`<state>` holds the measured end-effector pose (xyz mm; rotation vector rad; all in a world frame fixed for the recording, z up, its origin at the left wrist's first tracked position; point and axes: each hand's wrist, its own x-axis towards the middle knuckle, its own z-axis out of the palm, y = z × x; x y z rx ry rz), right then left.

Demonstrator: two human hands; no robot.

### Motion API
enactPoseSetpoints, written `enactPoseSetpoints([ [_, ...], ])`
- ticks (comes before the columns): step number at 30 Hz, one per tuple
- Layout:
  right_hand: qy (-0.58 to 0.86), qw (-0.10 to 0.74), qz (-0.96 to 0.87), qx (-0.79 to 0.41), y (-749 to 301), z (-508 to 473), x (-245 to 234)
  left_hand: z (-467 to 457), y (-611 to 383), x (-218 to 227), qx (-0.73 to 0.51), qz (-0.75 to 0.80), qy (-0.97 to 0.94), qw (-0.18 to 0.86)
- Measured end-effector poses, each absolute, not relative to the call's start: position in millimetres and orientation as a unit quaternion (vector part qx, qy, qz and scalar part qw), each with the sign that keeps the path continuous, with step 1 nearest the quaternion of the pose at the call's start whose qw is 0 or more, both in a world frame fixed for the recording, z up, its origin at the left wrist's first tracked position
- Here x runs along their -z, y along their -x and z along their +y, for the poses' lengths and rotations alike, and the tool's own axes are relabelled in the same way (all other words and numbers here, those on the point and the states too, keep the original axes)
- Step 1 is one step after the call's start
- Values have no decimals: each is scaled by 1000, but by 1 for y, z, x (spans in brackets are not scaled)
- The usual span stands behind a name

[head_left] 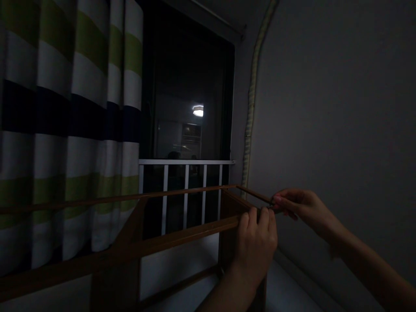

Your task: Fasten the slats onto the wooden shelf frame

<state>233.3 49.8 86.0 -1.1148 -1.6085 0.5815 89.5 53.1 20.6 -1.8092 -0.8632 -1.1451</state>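
Note:
A brown wooden frame (182, 234) with long rails runs from the lower left toward the wall on the right. My left hand (256, 236) is curled over the frame's right end, its fingers bent across the top edge. Just beyond it, my right hand (297, 203) pinches with thumb and forefinger at the same corner. Something small, thin and dark shows at those fingertips, too dim to name. Part of the corner is hidden behind my left hand.
A striped curtain (87, 112) hangs at the left beside a dark window (182, 86) that reflects a lamp. White railing bars (186, 195) cross the window's lower part. A wrapped pipe (251, 95) runs down the grey wall (334, 95).

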Motion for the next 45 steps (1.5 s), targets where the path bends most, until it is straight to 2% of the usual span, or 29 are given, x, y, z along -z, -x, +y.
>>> enactPoseSetpoints([
  [23,441,515,-708,-201,-231,52,-83,51,-90,-19,453,-349,713,406],
  [45,448,467,-763,-5,-241,53,-72,53,-90,-18,449,-350,720,396],
])
